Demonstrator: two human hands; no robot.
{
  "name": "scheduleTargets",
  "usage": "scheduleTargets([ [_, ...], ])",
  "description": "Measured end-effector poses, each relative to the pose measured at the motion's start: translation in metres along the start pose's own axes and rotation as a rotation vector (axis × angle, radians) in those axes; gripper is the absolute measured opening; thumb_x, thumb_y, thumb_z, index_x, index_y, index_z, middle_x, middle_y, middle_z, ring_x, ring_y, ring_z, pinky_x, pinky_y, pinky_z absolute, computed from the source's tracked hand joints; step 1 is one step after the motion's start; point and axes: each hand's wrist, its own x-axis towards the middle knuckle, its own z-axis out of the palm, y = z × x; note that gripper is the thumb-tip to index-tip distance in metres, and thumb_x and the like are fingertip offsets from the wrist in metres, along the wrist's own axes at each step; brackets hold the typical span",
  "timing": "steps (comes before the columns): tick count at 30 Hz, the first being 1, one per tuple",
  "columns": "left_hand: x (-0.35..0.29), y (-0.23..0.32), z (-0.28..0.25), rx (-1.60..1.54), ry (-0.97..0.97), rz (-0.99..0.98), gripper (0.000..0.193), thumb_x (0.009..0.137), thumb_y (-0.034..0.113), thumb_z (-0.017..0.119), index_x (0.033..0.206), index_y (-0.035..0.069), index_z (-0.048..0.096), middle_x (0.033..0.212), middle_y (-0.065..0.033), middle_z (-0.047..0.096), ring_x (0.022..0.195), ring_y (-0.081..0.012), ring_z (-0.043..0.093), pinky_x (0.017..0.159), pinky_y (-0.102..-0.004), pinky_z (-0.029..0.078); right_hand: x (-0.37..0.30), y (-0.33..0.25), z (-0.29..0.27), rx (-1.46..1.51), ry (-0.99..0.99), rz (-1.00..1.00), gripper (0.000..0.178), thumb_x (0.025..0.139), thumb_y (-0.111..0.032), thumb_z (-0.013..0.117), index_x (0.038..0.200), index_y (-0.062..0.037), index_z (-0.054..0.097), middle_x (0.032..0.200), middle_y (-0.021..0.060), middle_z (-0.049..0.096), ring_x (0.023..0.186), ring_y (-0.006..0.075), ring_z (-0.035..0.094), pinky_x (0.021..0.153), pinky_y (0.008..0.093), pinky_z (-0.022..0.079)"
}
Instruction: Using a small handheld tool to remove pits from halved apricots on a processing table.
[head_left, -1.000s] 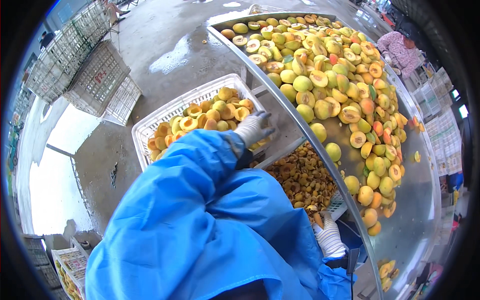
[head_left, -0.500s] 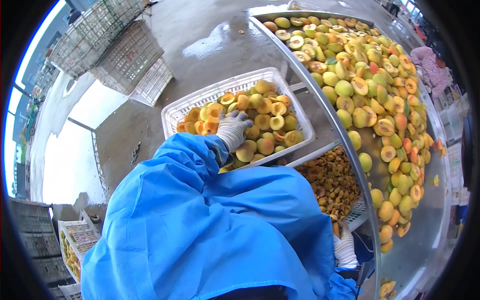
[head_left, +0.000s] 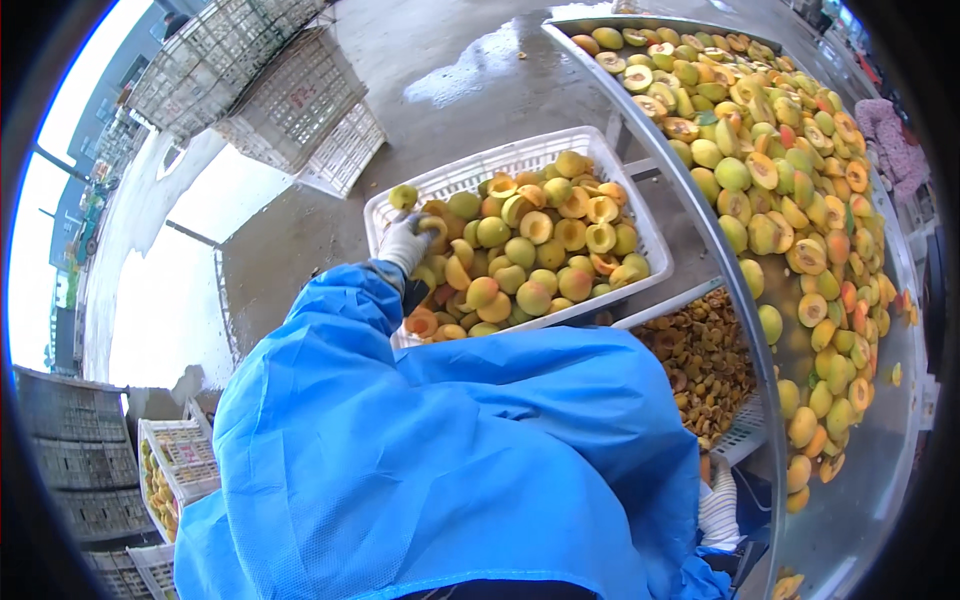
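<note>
My left hand (head_left: 405, 243), in a pale glove, is at the left end of a white plastic crate (head_left: 655, 240) heaped with yellow-green peach halves (head_left: 520, 250). Its fingers are curled against a greenish peach half (head_left: 403, 197), which stands above the crate's rim. Another half lies by the thumb side. Low at the right, my right hand (head_left: 718, 505) shows mainly as a striped glove cuff beside the metal table's edge. Its fingers are mostly hidden, so I cannot see what they hold.
A metal-rimmed table (head_left: 690, 190) at the right bears many cut peaches (head_left: 770, 180). Below it, a crate (head_left: 745, 435) holds brown pits or scraps (head_left: 700, 360). Stacked crates (head_left: 300, 100) stand at the far left; more crates (head_left: 180, 460) are at the near left. The floor (head_left: 450, 110) is wet.
My left hand has moved left across the peaches to the crate's end, where a peach half now rises at its fingers. The view has shifted slightly; my right hand stays low.
</note>
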Motion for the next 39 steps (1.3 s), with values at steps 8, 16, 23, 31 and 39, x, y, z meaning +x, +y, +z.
scheduleTargets([
  [8, -0.050, 0.023, 0.003, 0.248, 0.053, -0.036, 0.057, 0.089, 0.039, 0.064, 0.141, 0.018, 0.052, 0.148, -0.0196, 0.042, 0.135, -0.0399, 0.039, 0.115, -0.0466, 0.030, 0.012, -0.009, -0.006, -0.013, -0.073, -0.002, 0.034, 0.093, -0.014, 0.058, 0.122, 0.0011, 0.049, 0.113, 0.0166, 0.058, 0.099, 0.0224, 0.055, 0.090, 0.0348, 0.046],
  [16, -0.015, 0.003, 0.015, 0.144, 0.159, -0.003, 0.045, 0.087, 0.037, 0.068, 0.125, 0.012, 0.064, 0.133, -0.0175, 0.055, 0.120, -0.0398, 0.051, 0.105, -0.0426, 0.042, 0.025, -0.015, 0.003, 0.071, -0.083, 0.046, 0.035, 0.093, -0.013, 0.060, 0.123, 0.0004, 0.049, 0.116, 0.0171, 0.057, 0.104, 0.0224, 0.055, 0.093, 0.0343, 0.046],
  [23, -0.018, 0.012, 0.024, 0.586, 0.115, 0.210, 0.049, 0.093, 0.048, 0.054, 0.133, 0.019, 0.061, 0.140, -0.0166, 0.051, 0.135, -0.0387, 0.037, 0.112, -0.0569, 0.028, 0.021, -0.009, 0.000, 0.040, -0.066, 0.028, 0.042, 0.092, -0.017, 0.063, 0.126, 0.0019, 0.049, 0.119, 0.0182, 0.057, 0.106, 0.0237, 0.054, 0.094, 0.0350, 0.045],
  [31, 0.048, 0.118, 0.054, 0.114, -0.080, 0.293, 0.040, 0.089, 0.033, 0.061, 0.127, 0.024, 0.063, 0.139, -0.0102, 0.053, 0.130, -0.0341, 0.048, 0.112, -0.0559, 0.031, 0.023, -0.010, -0.004, -0.078, -0.032, -0.038, 0.044, 0.089, -0.012, 0.061, 0.128, 0.0029, 0.049, 0.115, 0.0179, 0.058, 0.101, 0.0231, 0.055, 0.091, 0.0348, 0.045],
  [39, 0.105, 0.144, 0.130, 0.555, -0.132, 0.326, 0.063, 0.098, 0.045, 0.043, 0.151, 0.012, 0.034, 0.158, -0.0104, 0.033, 0.148, -0.0315, 0.025, 0.120, -0.0556, 0.011, 0.013, -0.021, 0.002, -0.076, 0.015, 0.070, 0.037, 0.087, -0.011, 0.063, 0.120, 0.0028, 0.053, 0.103, 0.0145, 0.060, 0.092, 0.0196, 0.056, 0.084, 0.0332, 0.048],
])
